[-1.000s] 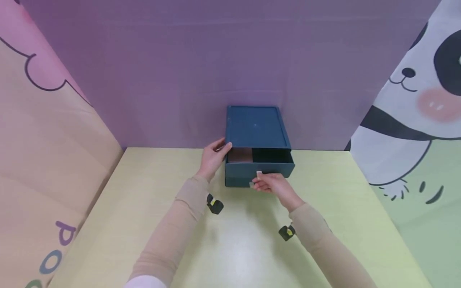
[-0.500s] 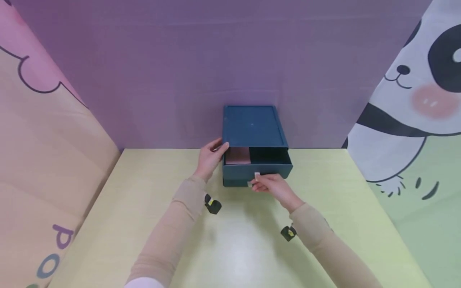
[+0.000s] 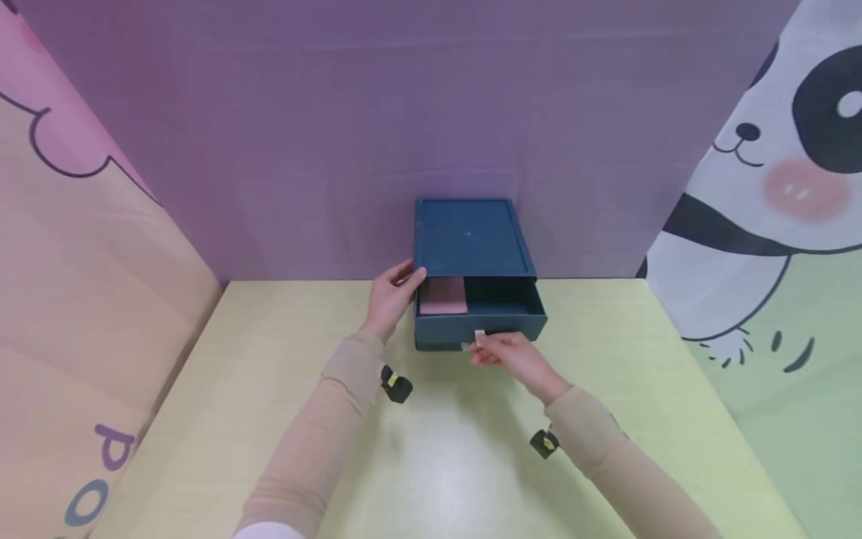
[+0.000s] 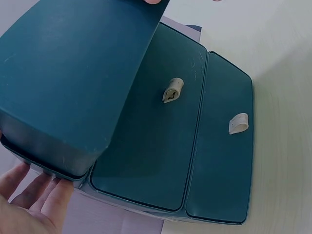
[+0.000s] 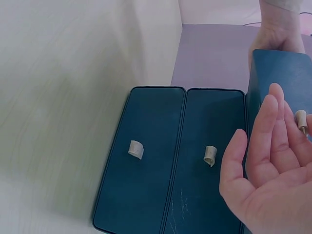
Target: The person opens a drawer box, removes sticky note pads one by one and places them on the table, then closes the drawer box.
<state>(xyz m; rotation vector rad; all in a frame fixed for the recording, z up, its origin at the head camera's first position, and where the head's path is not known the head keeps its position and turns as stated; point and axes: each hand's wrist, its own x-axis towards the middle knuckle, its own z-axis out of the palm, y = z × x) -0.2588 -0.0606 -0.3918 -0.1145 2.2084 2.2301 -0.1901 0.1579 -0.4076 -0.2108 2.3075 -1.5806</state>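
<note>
A dark blue drawer cabinet (image 3: 471, 236) stands against the purple backdrop, its top drawer (image 3: 447, 329) pulled partway out. Inside that drawer, at the left, lies a flat pink item (image 3: 443, 296); its kind is unclear. My left hand (image 3: 390, 299) steadies the cabinet's left side, with the thumb by the top front edge; in the left wrist view its fingers (image 4: 56, 202) extend against the side. With thumb and index finger, my right hand (image 3: 515, 358) pinches the drawer's pale pull tab (image 5: 301, 121), its other fingers extended.
Below the pulled drawer are two closed drawers, the middle one (image 4: 151, 122) and the bottom one (image 4: 222, 141), each with a beige pull tab. The pale table (image 3: 303, 359) spreads around the cabinet. A panda-printed cloth (image 3: 727, 284) hangs at the right.
My right hand has drawn the top drawer a little farther out toward me, showing more of the pink item. My left hand stays at the cabinet's side.
</note>
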